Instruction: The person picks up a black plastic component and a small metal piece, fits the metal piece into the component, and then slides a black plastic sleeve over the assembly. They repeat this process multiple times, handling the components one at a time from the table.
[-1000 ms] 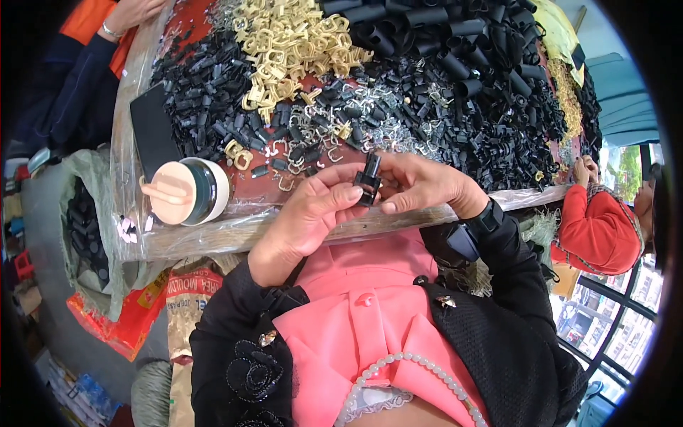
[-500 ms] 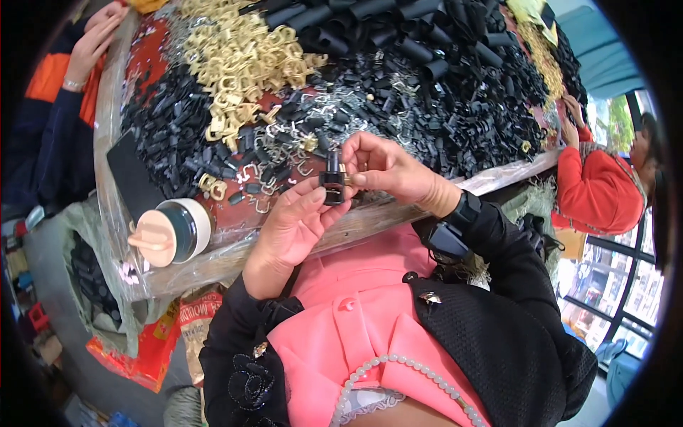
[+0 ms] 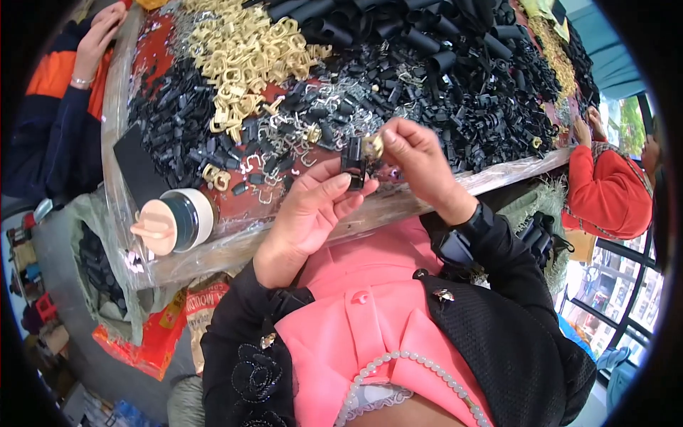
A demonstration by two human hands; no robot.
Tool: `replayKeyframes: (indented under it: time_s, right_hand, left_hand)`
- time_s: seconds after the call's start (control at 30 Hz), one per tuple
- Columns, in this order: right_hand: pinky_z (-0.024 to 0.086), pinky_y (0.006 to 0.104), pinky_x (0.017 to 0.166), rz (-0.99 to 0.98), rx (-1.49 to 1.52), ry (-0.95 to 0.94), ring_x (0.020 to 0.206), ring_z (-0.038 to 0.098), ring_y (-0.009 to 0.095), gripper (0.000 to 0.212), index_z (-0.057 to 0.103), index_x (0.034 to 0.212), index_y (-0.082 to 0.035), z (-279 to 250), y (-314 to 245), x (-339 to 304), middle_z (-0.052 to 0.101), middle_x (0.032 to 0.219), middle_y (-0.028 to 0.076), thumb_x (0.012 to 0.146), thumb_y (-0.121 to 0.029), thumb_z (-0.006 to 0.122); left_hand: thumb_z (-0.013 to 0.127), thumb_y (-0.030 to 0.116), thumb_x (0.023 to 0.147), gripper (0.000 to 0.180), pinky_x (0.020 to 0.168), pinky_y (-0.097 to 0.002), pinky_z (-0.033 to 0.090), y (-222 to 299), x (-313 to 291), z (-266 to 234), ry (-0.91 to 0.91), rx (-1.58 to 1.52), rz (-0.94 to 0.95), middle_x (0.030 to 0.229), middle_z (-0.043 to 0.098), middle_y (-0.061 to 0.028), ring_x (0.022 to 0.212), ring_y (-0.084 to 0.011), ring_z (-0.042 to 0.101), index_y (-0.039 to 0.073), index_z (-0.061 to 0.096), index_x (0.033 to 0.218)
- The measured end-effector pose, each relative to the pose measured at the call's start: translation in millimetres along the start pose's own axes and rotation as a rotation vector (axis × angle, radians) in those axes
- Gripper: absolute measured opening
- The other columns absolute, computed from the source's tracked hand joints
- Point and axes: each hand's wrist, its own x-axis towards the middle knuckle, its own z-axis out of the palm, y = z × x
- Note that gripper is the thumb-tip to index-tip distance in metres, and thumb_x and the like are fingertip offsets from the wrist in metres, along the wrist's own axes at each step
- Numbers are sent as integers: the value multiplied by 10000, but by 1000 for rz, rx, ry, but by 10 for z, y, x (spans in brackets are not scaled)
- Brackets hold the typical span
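Near the table's front edge, my left hand [image 3: 313, 206] pinches a glossy black plastic part [image 3: 353, 165] between thumb and fingers, holding it roughly upright. My right hand [image 3: 418, 160] has a small gold-coloured piece [image 3: 373, 146] between thumb and forefinger, close beside the top of the black part; whether the two touch I cannot tell. Behind my hands lie loose silver metal clips [image 3: 284, 135] and a spread of small black plastic pieces [image 3: 455, 121]. Farther left is a heap of gold-coloured pieces [image 3: 245, 60].
A jar-like cup [image 3: 186, 220] with a peach lid stands at the front left corner, beside a flat black sheet [image 3: 142, 171]. Black tubes [image 3: 420, 39] are piled at the back. Co-workers sit at left [image 3: 67, 107] and right [image 3: 608, 185]. Open sacks [image 3: 107, 277] flank the table.
My right hand has risen and moved right, lifting the gold-coloured piece to the top of the black part. My left hand has shifted slightly right with the black part.
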Motion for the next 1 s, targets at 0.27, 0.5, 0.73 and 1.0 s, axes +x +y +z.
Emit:
replayKeyframes:
  time_s: [0.27, 0.5, 0.73, 1.0]
  right_hand:
    - [328, 194, 516, -303, -398, -215, 569, 392, 57, 179, 486, 734, 1, 130, -192, -29, 449, 677, -2, 841, -142, 498]
    - [337, 230, 524, -408, -687, -269, 584, 410, 113, 159, 481, 731, 1, 251, -254, -45, 446, 664, 22, 821, -124, 522]
    - [335, 224, 518, -309, -718, -317, 591, 407, 90, 170, 479, 723, 0, 295, -307, 8, 443, 660, 6, 809, -132, 545]
    - [312, 175, 478, -113, -530, -377, 559, 375, 30, 160, 484, 741, -16, 361, -352, 152, 437, 635, -32, 798, -139, 570]
  left_hand:
    - [539, 82, 797, 252, 698, -223, 503, -7, -53, -23, 71, 93, 13, 946, 574, -112, 890, -236, 573, -2, 492, 1030]
    - [565, 112, 787, 250, 686, -217, 502, -18, -149, -83, 85, 159, 50, 925, 579, -89, 842, -213, 588, 0, 505, 1003]
    - [566, 116, 788, 232, 682, -222, 500, -10, -192, -96, 114, 152, 46, 895, 584, -80, 800, -199, 594, 5, 512, 985]
    - [566, 151, 793, 241, 681, -223, 499, 41, -150, -138, 92, 110, 13, 881, 586, -75, 793, -196, 594, 9, 515, 980]
